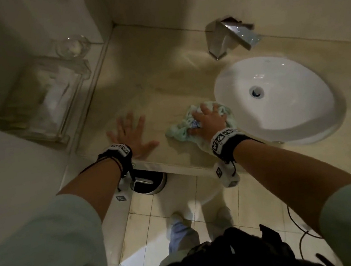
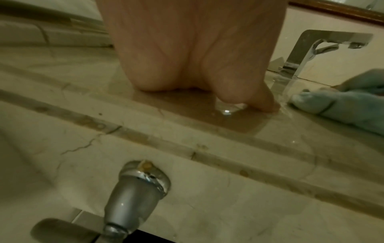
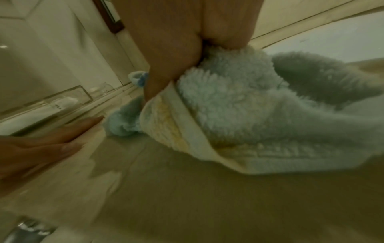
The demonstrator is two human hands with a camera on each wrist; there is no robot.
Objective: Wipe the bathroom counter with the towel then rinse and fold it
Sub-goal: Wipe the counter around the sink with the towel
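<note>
A crumpled pale green-blue towel (image 1: 179, 132) lies on the beige marble counter (image 1: 150, 79), just left of the white sink (image 1: 278, 99). My right hand (image 1: 210, 118) presses down on top of it with fingers spread forward. In the right wrist view my right hand's (image 3: 176, 41) palm sits on the fluffy towel (image 3: 239, 106). My left hand (image 1: 131, 134) lies flat on the bare counter to the left, fingers spread, a short gap from the towel. The left wrist view shows my left hand's (image 2: 195, 49) heel on the wet counter (image 2: 145, 148), with the towel (image 2: 343, 106) at the right.
A chrome faucet (image 1: 230, 35) stands behind the sink. A glass tray (image 1: 44, 100) with white items and a glass bowl (image 1: 72, 45) sit on the raised ledge at left. A bin (image 1: 150, 182) stands on the tiled floor under the counter's front edge.
</note>
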